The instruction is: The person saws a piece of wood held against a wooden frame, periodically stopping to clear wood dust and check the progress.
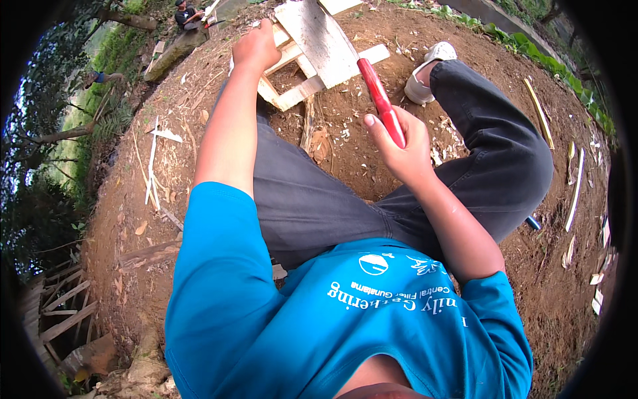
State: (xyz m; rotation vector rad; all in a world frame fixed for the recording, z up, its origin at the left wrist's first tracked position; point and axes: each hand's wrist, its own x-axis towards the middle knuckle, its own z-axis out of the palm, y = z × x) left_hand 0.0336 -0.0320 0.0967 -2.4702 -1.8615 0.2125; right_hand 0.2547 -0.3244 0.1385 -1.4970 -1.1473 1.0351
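Note:
My right hand point(410, 147) is closed around the red handle of a long-bladed knife point(382, 100). Its thin blade, seen nearly edge-on, points away along the right side of a pale, flat wooden board point(319, 43). That board lies on a small frame of wooden slats point(302, 92) standing on the dirt beyond my lap. At the frame's left corner, my left hand point(256, 48) is closed in a fist; its fingers are partly turned away, so what they grip is hidden.
My legs in dark trousers point(312, 193) spread around the work, a white shoe point(428, 70) at right. Wood shavings and thin strips point(575, 189) litter the brown soil. A person point(189, 14) sits at the far left near a log point(176, 56). Stacked sticks point(66, 319) lie lower left.

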